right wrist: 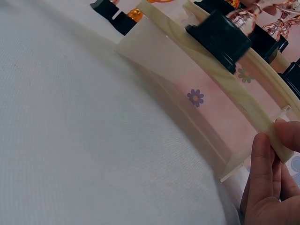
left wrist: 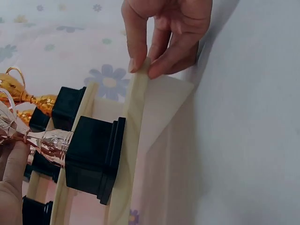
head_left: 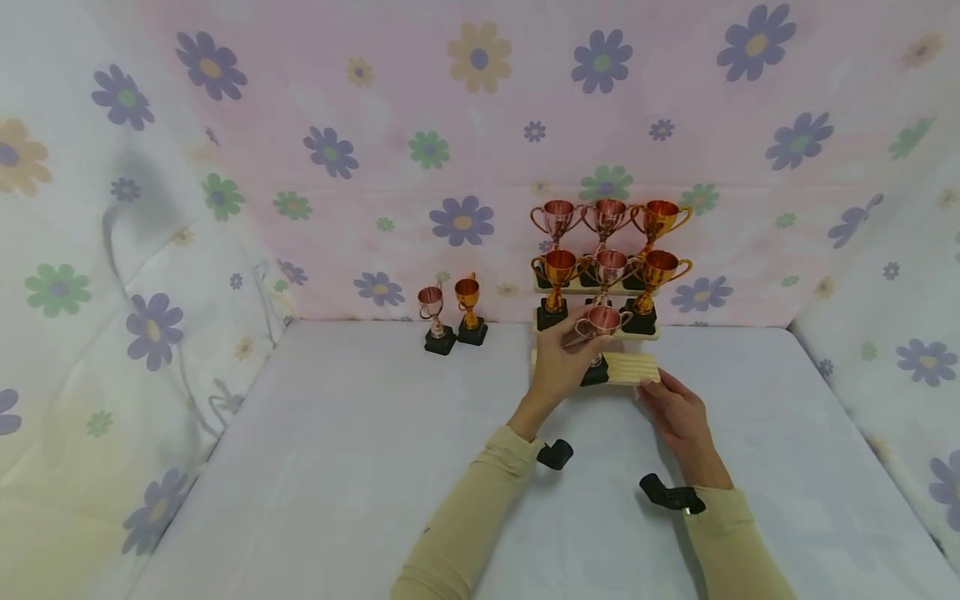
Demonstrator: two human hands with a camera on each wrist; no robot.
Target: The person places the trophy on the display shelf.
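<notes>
A pale wooden stepped rack stands at the back of the table. On its lowest step is a copper-coloured trophy with a black base. My left hand grips it by the stem and cup, and its fingers show on the stem in the left wrist view. At the right end of the same step, my right hand pinches the board between thumb and fingers. The right wrist view shows those fingertips on the step's end and the trophy base further along.
Several gold and copper trophies fill the rack's two upper steps. Two small trophies stand on the white table left of the rack. Flowered cloth hangs behind and at both sides.
</notes>
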